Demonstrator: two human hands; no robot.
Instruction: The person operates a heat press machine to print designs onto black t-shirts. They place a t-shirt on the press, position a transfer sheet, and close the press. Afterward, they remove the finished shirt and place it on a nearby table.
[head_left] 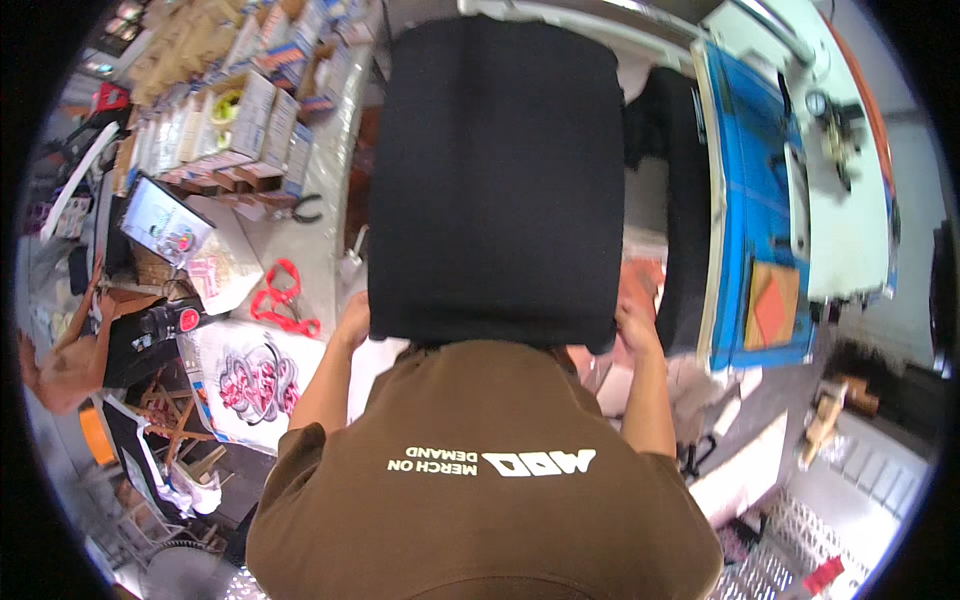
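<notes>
Smooth black fabric (pixel 495 180) lies flat in front of me in a broad, round-cornered rectangle, as if drawn over a board that it hides. At its near left corner my left hand (pixel 354 320) is closed on the edge of the fabric. My right hand (pixel 637 326) grips the near right corner in the same way, fingers curled at the edge and partly hidden. Between my hands the near edge runs close to my body, where it looks slightly bunched.
To the right stands a blue framed screen (pixel 745 190) beside another black-covered board (pixel 686 230). On the left are cardboard boxes (pixel 240 120), red scissors-like handles (pixel 284 295), a tablet (pixel 165 222) and a printed sheet (pixel 255 380). Another person's arm (pixel 75 355) shows far left.
</notes>
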